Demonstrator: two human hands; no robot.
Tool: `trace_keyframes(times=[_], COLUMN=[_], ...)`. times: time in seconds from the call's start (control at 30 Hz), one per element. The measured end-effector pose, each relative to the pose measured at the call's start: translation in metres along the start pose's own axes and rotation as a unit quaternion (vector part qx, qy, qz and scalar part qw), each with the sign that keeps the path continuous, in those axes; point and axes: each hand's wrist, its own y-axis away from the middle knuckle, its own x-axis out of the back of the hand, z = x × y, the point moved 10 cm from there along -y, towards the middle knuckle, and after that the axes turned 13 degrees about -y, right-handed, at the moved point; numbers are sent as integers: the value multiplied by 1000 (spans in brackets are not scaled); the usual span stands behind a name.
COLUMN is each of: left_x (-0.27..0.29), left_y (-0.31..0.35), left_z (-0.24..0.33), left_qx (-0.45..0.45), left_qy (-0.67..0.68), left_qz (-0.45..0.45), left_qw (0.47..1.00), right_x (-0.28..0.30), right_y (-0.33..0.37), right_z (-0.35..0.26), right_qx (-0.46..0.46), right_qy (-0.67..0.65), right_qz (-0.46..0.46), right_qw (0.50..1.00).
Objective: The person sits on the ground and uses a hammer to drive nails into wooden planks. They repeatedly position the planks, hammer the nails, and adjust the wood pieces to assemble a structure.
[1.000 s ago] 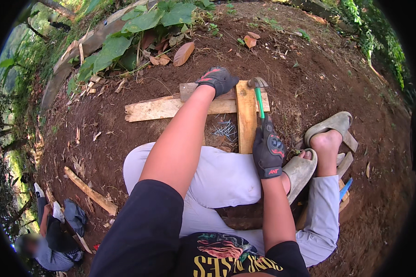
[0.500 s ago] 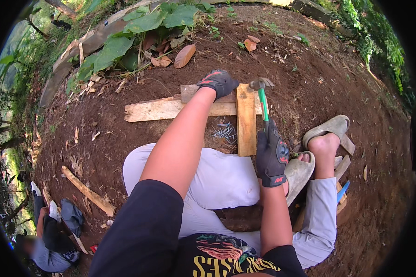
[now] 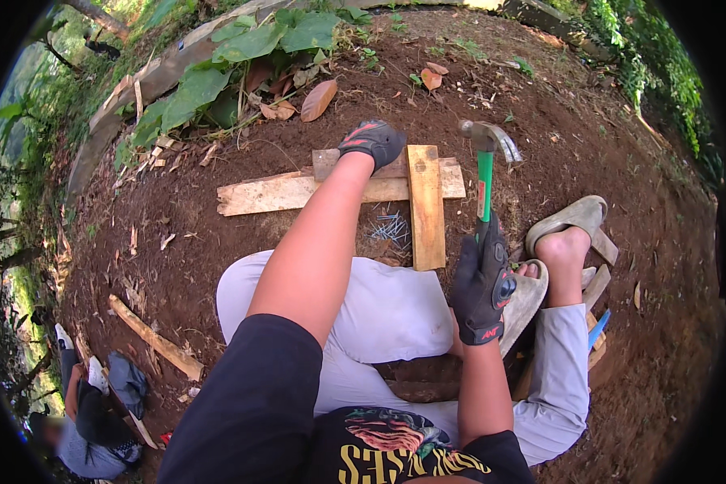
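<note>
My right hand (image 3: 482, 286), in a dark glove with red marks, is closed round the dark grip of a claw hammer (image 3: 485, 181) with a green shaft. The hammer's head is up, right of the boards. Across a pale long board (image 3: 270, 194) lies a short yellowish board (image 3: 427, 214), running toward my knee. A greyish wood piece (image 3: 325, 164) lies along the long board's far side. My gloved left hand (image 3: 373, 147) is closed over that piece, just left of the short board's far end. Anything in its fingers is hidden. A heap of nails (image 3: 390, 230) lies on the soil.
My bent leg and a sandal (image 3: 569, 226) are at right, with wood offcuts (image 3: 597, 286) and a blue object (image 3: 598, 329) beside them. A stick (image 3: 155, 337) lies at left. Broad-leaved plants (image 3: 258, 44) grow at the far left. Another person (image 3: 93, 436) sits at lower left.
The hammer has swung up and right, away from the short board's far end, and its head has turned. My left hand has drawn slightly left, off the short board's end.
</note>
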Motion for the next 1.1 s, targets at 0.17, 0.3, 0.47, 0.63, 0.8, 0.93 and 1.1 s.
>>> trace_keyframes(times=[0.17,0.3,0.47,0.63,0.8,0.93,1.1], left_x=[-2,-8,-3,-7,44,53,26], left_y=[-7,-7,12,10,35,34,37], left_z=[12,18,26,37,23,44,50], left_qx=[-28,-34,-74,-27,22,-14,-54], left_qy=[-4,-5,-9,-38,-21,-15,-7], left_qz=[23,16,47,61,81,102,90], left_qw=[999,999,996,997,996,995,994], right_x=[-44,-27,42,90,72,80,56], right_y=[30,34,49,97,96,92,76], right_z=[39,54,56,107,145,139,130], right_qx=[-78,-100,-60,-264,-299,-333,-137], right_qy=[60,62,168,-20,-212,-276,-1], right_qz=[-97,-106,-43,-11,67,58,-14], right_qw=[990,987,983,964,928,900,991])
